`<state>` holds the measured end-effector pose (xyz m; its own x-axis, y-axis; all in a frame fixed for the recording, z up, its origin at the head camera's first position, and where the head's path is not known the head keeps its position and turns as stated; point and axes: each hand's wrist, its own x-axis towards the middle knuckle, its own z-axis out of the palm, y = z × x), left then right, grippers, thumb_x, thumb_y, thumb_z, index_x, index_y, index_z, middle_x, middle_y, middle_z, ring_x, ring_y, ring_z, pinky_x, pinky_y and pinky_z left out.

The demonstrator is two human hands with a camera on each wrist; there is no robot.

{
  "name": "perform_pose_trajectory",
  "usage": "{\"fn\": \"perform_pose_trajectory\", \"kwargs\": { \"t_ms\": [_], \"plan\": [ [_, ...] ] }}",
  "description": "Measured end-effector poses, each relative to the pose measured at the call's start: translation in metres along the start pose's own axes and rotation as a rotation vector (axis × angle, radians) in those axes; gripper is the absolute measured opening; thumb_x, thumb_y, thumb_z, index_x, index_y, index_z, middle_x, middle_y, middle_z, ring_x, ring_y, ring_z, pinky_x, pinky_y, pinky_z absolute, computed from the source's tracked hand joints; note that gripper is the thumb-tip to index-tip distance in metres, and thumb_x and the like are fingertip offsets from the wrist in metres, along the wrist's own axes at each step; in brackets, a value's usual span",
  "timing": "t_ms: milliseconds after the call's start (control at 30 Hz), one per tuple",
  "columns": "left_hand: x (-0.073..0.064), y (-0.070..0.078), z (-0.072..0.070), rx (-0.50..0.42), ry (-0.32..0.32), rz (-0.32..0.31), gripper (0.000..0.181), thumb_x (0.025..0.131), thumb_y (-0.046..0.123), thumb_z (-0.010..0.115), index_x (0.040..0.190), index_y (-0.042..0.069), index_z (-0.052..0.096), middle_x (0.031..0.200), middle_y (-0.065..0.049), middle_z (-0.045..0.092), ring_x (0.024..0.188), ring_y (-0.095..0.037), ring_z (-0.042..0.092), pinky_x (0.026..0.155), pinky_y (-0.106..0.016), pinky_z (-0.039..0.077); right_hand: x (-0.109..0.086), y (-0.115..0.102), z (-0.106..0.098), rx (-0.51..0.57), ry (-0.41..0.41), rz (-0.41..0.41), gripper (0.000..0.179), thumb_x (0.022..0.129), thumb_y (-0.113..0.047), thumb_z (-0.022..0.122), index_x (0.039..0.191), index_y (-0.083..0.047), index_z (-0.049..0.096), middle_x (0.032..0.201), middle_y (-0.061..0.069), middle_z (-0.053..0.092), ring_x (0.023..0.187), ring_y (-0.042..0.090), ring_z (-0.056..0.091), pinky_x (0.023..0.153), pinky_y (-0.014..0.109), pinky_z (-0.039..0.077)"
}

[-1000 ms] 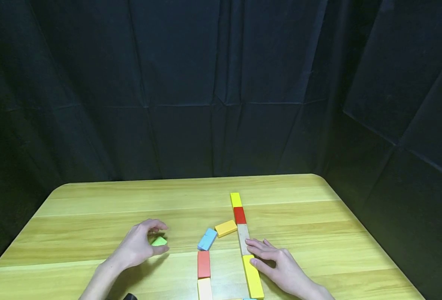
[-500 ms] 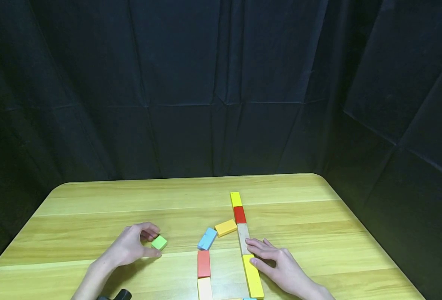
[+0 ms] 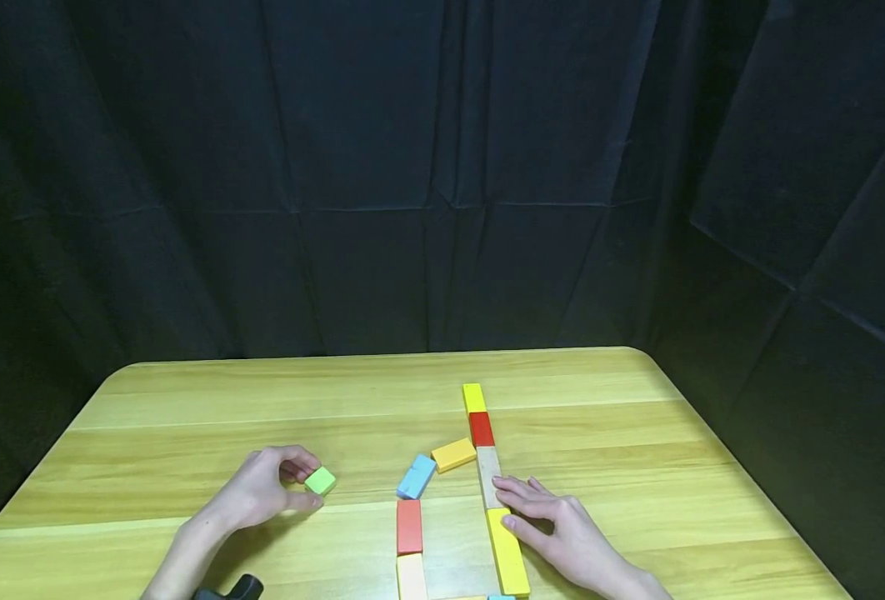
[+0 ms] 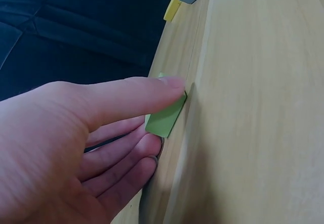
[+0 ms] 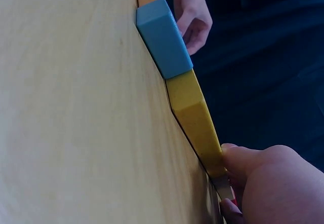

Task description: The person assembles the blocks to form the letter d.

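A green block (image 3: 321,481) lies low on the table at the left, between the thumb and fingertips of my left hand (image 3: 253,492). In the left wrist view the thumb crosses over that green block (image 4: 165,122), covering part of it, with the other fingers curled behind. My right hand (image 3: 557,533) rests beside a row of blocks. Its fingertips touch a pale wooden block (image 3: 487,468), and the thumb touches a long yellow block (image 3: 512,567). Seen from the right wrist, the thumb lies along the yellow block's (image 5: 195,127) side.
Beyond the pale block come a red block (image 3: 482,429) and a yellow one (image 3: 473,397). An orange block (image 3: 453,456) and a blue block (image 3: 417,477) curve toward a coral-red block (image 3: 409,527) and a cream block (image 3: 412,577). Dark curtains (image 3: 442,183) surround the table.
My left hand has drawn back slightly to the left, leaving more of the green block in sight. The block has shifted slightly away since half a second ago. My right hand keeps its place.
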<state>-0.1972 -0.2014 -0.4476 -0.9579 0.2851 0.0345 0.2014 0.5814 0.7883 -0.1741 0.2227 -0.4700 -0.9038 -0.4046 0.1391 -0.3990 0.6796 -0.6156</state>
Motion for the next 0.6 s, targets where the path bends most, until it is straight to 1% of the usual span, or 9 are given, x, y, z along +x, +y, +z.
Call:
{"fn": "perform_pose_trajectory", "kwargs": {
  "t_ms": [233,367,467,600],
  "plan": [
    [0.0003,-0.0005,0.0013,0.004,0.011,-0.01,0.041,0.071,0.017,0.089,0.105,0.006,0.069,0.09,0.001,0.066,0.085,-0.014,0.061,0.078,-0.026,0.053,0.0004,-0.0012,-0.0004,0.002,0.0,-0.002,0.049,0.095,-0.051,0.062,0.133,-0.02,0.066,0.141,-0.016,0.056,0.139,0.028,0.047,0.111,0.055,0.034],
    [0.0004,-0.0008,0.0028,0.031,0.019,-0.017,0.04,0.072,0.019,0.089,0.105,0.008,0.07,0.091,0.002,0.067,0.086,-0.013,0.06,0.078,-0.026,0.052,0.0003,-0.001,-0.0002,-0.001,0.001,-0.004,0.049,0.095,-0.051,0.062,0.133,-0.021,0.066,0.142,-0.016,0.056,0.139,0.027,0.047,0.112,0.055,0.034],
    [0.0011,-0.0008,0.0045,0.05,0.031,-0.007,0.039,0.072,0.02,0.089,0.105,0.009,0.07,0.092,0.003,0.067,0.086,-0.012,0.06,0.078,-0.027,0.052,0.0,-0.0008,-0.0001,-0.001,0.0,-0.003,0.049,0.094,-0.051,0.062,0.133,-0.021,0.066,0.141,-0.016,0.056,0.139,0.028,0.047,0.112,0.054,0.034],
    [0.0018,0.0005,0.0067,0.047,0.044,0.007,0.038,0.073,0.018,0.088,0.105,0.008,0.07,0.093,0.003,0.068,0.086,-0.013,0.06,0.078,-0.026,0.052,0.0001,0.0,0.0003,-0.006,0.006,-0.007,0.049,0.095,-0.051,0.062,0.133,-0.021,0.066,0.141,-0.016,0.057,0.139,0.028,0.047,0.112,0.054,0.034]
  ]
}}
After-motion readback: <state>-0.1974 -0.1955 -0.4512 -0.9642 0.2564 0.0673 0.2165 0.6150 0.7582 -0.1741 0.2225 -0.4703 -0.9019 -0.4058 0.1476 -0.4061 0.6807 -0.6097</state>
